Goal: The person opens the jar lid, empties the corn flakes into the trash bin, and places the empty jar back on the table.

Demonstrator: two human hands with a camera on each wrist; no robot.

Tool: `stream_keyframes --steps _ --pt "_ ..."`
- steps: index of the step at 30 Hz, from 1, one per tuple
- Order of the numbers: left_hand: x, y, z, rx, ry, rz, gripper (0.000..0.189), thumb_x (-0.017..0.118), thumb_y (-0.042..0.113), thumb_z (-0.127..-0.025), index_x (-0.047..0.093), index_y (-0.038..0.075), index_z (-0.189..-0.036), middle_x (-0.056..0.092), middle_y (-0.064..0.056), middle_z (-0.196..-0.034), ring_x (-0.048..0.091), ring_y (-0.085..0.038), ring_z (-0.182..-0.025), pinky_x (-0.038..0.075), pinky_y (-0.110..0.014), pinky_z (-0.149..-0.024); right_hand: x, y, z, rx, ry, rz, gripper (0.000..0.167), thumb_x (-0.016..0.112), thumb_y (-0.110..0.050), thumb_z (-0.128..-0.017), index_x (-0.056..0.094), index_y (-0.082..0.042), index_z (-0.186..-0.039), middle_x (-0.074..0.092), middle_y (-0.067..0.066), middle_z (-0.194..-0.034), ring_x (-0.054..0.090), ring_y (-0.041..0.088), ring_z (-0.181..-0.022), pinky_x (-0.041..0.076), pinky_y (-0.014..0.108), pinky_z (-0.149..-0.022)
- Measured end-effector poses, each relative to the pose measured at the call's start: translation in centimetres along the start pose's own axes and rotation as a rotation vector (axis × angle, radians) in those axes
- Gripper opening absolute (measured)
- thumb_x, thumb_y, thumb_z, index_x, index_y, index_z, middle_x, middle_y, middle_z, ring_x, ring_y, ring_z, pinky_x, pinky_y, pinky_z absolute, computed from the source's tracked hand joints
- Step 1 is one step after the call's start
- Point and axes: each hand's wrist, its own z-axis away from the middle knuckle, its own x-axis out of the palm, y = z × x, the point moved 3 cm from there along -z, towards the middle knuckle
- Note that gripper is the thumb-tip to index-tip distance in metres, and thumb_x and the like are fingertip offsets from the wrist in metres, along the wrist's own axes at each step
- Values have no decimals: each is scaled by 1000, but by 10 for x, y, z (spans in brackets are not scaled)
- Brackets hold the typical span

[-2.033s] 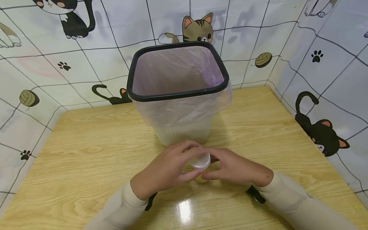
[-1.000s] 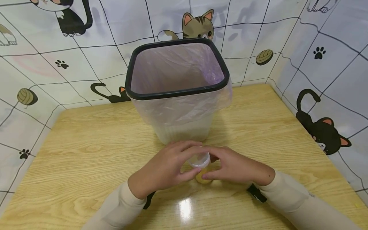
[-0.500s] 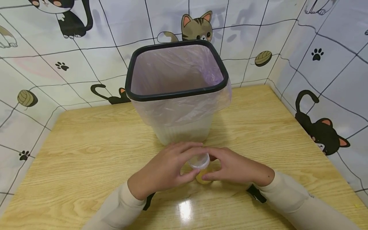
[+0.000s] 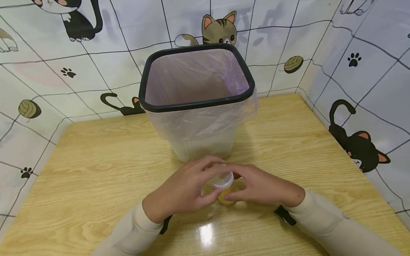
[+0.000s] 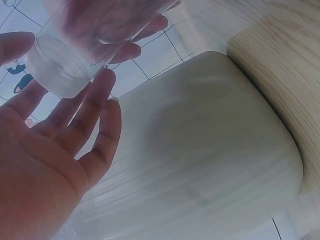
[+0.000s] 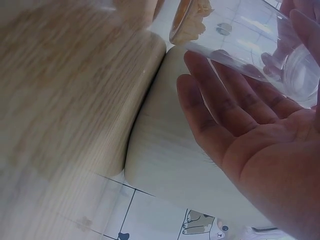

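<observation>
Jar [image 4: 226,197]: is sitting between both hands
Left hand [image 4: 182,188]: is pinching the lid [image 4: 224,180]
Right hand [image 4: 257,185]: is curving around the side
Yellowish contents [image 6: 194,22]: possibly spilling, if uneven pressure is tipping the jar
Bin [image 4: 196,106]: is standing just beyond

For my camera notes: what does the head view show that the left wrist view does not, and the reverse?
Only head: the black rim of the bin, and yellowish contents low in the clear jar. Only left wrist: the palm of the left hand. Both: the clear jar, the bin's side, wooden table, patterned wall.
</observation>
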Motion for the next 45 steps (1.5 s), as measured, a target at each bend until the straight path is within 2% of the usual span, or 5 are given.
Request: stream_keyframes --steps 9,17,26,34,45 --pt "1 0 0 -22 3 6 45 70 40 -92 62 22 -133 58 4 -133 59 -14 -119 48 -38 -102 1 -1 -1 19 -11 -7 56 76 -39 -87 51 -34 -138 64 -14 -129 61 5 -112 53 39 -97" --pt "0 0 0 3 16 9 43 71 36 -92 63 21 -132 60 3 -131 59 -15 -119 48 -37 -104 1 -2 -1 19 -9 -9 56 76 -36 -87 52 -32 -137 64 -11 -130 62 9 -114 52 38 -98" --pt "-2 2 0 38 26 11 41 71 31 -92 64 19 -130 61 2 -130 60 -15 -117 48 -35 -103 1 -1 -1 8 -21 -7 55 74 -41 -88 51 -36 -138 62 -17 -130 61 5 -113 53 35 -97" --pt "-3 2 0 63 30 27 45 69 28 -92 61 21 -135 61 1 -131 59 -15 -119 48 -34 -103 1 -2 0 27 -35 -3 58 75 -41 -87 51 -34 -139 61 -16 -133 61 6 -114 52 39 -98" --pt "-1 2 2 60 29 45 44 70 26 -90 61 17 -133 61 4 -132 58 -13 -122 47 -33 -105 2 -3 1 36 -42 -9 59 76 -40 -87 51 -30 -139 62 -16 -131 62 7 -114 53 38 -98"
